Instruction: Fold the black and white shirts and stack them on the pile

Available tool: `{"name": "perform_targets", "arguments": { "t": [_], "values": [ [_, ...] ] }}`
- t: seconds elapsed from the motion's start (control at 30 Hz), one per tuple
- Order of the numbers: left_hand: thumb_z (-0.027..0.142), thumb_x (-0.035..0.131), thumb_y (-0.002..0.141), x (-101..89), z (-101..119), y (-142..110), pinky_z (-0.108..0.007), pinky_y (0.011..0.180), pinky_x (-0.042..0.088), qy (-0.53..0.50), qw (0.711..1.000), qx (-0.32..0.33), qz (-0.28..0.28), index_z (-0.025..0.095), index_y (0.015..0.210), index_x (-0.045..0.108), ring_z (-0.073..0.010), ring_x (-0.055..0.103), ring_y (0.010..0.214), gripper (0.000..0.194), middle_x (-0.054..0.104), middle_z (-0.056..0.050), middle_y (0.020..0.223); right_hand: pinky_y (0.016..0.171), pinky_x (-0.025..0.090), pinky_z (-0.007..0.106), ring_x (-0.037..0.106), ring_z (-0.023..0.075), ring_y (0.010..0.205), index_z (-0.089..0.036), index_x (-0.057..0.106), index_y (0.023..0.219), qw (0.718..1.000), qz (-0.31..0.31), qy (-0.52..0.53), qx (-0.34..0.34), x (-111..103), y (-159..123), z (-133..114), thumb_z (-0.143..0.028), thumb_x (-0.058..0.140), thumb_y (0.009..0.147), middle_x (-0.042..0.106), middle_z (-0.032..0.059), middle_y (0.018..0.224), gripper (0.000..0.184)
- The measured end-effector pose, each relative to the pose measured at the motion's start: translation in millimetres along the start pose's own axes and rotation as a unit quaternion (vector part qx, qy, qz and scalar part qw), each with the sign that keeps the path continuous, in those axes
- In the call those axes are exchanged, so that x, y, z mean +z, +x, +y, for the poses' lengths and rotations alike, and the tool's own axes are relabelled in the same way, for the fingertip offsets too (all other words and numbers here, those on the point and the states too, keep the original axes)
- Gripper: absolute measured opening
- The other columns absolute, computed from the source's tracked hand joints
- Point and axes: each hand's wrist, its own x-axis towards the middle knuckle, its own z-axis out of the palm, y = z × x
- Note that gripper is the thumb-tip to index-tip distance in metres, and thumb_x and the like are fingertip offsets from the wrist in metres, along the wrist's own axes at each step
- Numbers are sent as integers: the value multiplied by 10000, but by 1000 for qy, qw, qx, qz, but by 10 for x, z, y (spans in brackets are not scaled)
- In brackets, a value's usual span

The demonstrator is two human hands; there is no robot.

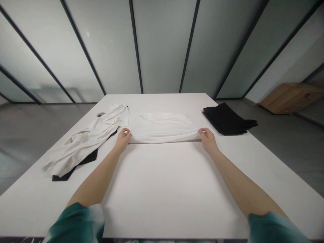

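Observation:
A white cloth garment (163, 126) lies spread on the white table in front of me, its near edge drawn out straight between my hands. My left hand (123, 137) pinches the near left corner, with thumb and fingers closed on the fabric. At the near right corner my right hand (207, 137) grips the same garment in a pinch. The near edge looks slightly raised, with a thin shadow beneath it. Whether the garment is a shirt cannot be made out, as it is folded or bunched flat.
Crumpled white garments (86, 141) lie along the table's left side, partly over a black cloth (88, 158). Behind them is a small grey round object (100, 114). Folded black garments (225, 118) overhang the right edge of the white table (174, 192). A wooden cabinet (291, 98) stands far right.

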Motion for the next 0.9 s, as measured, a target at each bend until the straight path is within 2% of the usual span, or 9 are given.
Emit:
{"name": "perform_targets", "arguments": {
  "t": [0.13, 0.23, 0.3, 0.4, 0.47, 0.6, 0.7, 0.8, 0.9],
  "values": [
    [344, 479, 633, -53, 36, -44, -225, 432, 290, 19, 1000, -13, -1, 256, 924, 418, -110, 316, 402, 310, 350, 111, 509, 527, 329, 286, 418, 176, 513, -197, 595, 984, 999, -16, -28, 4, -35, -36, 9, -411, 454, 788, 461, -38, 517, 323],
    [325, 474, 642, -114, 35, -38, -249, 457, 331, 102, 994, -10, -23, 248, 882, 461, -130, 383, 426, 253, 403, 88, 503, 576, 364, 307, 480, 204, 549, -192, 619, 1033, 994, -12, -109, 9, -88, -41, 5, -319, 458, 751, 514, -17, 538, 349],
    [324, 472, 664, -144, 35, -25, -283, 533, 408, 188, 982, 16, -16, 238, 843, 502, -162, 489, 503, 201, 478, 50, 530, 680, 415, 332, 564, 240, 693, -195, 640, 1034, 983, 17, -181, -9, -119, -41, -13, -294, 473, 739, 609, 31, 662, 353],
    [335, 478, 701, -126, 50, -31, -358, 787, 496, 291, 950, 106, 35, 213, 890, 583, -233, 634, 793, 248, 648, -47, 754, 895, 429, 390, 589, 291, 979, -173, 651, 1097, 963, 49, -243, -103, -112, -60, -66, -283, 463, 783, 683, 120, 963, 382],
    [361, 482, 747, -62, 60, -60, -390, 971, 457, 325, 927, 184, 22, 190, 1018, 623, -264, 621, 1046, 350, 691, -113, 1035, 1007, 392, 421, 555, 302, 1128, -152, 637, 1186, 950, 10, -249, -186, -56, -95, -106, -295, 442, 840, 668, 155, 1148, 423],
    [469, 467, 863, 104, 52, -142, -420, 1160, 306, 368, 884, 260, -121, 191, 1286, 592, -276, 443, 1370, 522, 527, -129, 1461, 1119, 334, 425, 472, 267, 1326, -181, 589, 1345, 904, -175, -267, -283, 130, -198, -138, -393, 440, 934, 562, 129, 1426, 486],
    [513, 455, 899, 165, 62, -182, -425, 1180, 279, 392, 870, 238, -182, 213, 1353, 572, -278, 397, 1419, 557, 474, -109, 1523, 1152, 308, 424, 421, 251, 1399, -206, 609, 1348, 880, -243, -312, -262, 245, -252, -124, -425, 424, 973, 496, 110, 1506, 472],
    [518, 420, 929, 183, 150, -226, -429, 1158, 303, 409, 870, 208, -180, 228, 1344, 586, -283, 446, 1382, 532, 511, -104, 1494, 1164, 291, 427, 368, 233, 1445, -204, 609, 1351, 885, -233, -339, -218, 303, -218, -137, -405, 360, 1008, 449, 102, 1545, 469],
    [528, 431, 927, 233, 315, -324, -429, 1080, 376, 429, 865, 189, -180, 228, 1245, 649, -300, 563, 1243, 488, 634, -131, 1330, 1172, 263, 464, 384, 243, 1435, -213, 635, 1310, 886, -228, -357, -190, 324, -46, -202, -406, 307, 1026, 470, 99, 1531, 475]
  ]
}}
